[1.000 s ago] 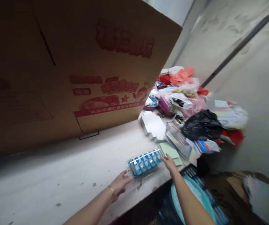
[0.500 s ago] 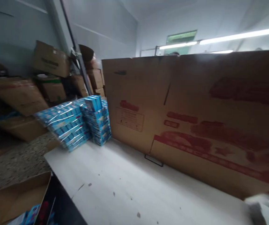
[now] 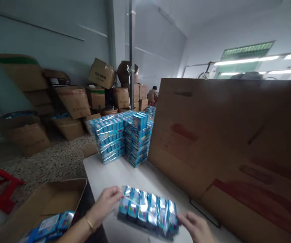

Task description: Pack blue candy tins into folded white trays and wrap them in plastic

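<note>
A clear-plastic-wrapped pack of small blue boxes [image 3: 148, 211] is held low over the white table, its boxes side by side in a row. My left hand [image 3: 110, 199], with a bracelet at the wrist, pinches the wrap at the pack's left end. At the opposite end, my right hand [image 3: 194, 226] has its fingers closed on the pack's edge; part of this hand is cut off by the frame's bottom. Beyond the pack, wrapped stacks of similar blue boxes [image 3: 111, 138] stand on the far end of the white table [image 3: 120, 175].
A large cardboard panel [image 3: 198, 135] stands along the table's right side. Below left is an open carton [image 3: 67, 192] with blue packets [image 3: 51, 224] inside. A red plastic object [image 3: 0, 185] lies farther left. Cartons [image 3: 74, 101] line the wall, and a person [image 3: 152, 95] sits far back.
Both hands and the wrapped pack have come into view over the table. My view has swung left, so the stacks and cardboard panel appear farther right.
</note>
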The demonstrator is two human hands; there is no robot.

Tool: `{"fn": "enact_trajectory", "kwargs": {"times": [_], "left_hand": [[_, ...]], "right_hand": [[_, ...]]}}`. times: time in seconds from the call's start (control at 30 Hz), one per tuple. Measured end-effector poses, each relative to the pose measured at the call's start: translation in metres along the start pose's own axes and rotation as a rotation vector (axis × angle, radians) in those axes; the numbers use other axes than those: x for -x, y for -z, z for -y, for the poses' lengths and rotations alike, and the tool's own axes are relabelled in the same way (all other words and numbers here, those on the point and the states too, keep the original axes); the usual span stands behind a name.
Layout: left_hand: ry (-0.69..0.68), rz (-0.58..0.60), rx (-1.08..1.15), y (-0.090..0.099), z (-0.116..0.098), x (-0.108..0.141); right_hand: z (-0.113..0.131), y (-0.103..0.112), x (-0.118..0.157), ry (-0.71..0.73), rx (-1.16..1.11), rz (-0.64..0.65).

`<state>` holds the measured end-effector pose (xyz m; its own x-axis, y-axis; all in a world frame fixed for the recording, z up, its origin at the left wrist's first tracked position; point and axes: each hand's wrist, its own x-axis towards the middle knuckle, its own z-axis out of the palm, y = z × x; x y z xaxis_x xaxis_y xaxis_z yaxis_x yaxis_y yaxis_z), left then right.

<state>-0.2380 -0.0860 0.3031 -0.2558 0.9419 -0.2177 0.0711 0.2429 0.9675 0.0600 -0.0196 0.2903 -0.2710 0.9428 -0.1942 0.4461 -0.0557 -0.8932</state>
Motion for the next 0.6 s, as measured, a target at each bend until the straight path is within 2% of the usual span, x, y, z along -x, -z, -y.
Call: {"fn": "enact_trajectory", "kwargs": {"times": [0.07,0.13,0.2,0.27,0.33,0.4,0.5,0.6], "left_hand": [[-0.101,-0.091,0.013,0.057,-0.036,-0.016],[-0.135,-0.18,0.052,0.106,-0.06,-0.032],[-0.126,-0.249,0.077,0.145,-0.068,-0.047],[-0.106,-0.302,0.091,0.175,-0.065,-0.063],[-0.086,-0.341,0.114,0.194,-0.053,-0.081],[-0.058,-0.368,0.127,0.204,-0.033,-0.098],[0.039,-0.399,0.11,0.209,0.007,-0.121],[0.172,-0.415,0.127,0.212,0.049,-0.136]], "right_hand": [[0.063,-0.026,-0.055,0.119,-0.066,0.031],[0.121,-0.052,-0.105,0.203,-0.085,0.04],[0.165,-0.082,-0.152,0.254,-0.064,0.038],[0.192,-0.113,-0.196,0.261,0.006,0.024],[0.203,-0.144,-0.236,0.246,0.149,0.005],[0.203,-0.174,-0.272,0.224,0.3,-0.007],[0.187,-0.214,-0.311,0.177,0.425,-0.01],[0.161,-0.246,-0.333,0.117,0.526,0.029]]}}
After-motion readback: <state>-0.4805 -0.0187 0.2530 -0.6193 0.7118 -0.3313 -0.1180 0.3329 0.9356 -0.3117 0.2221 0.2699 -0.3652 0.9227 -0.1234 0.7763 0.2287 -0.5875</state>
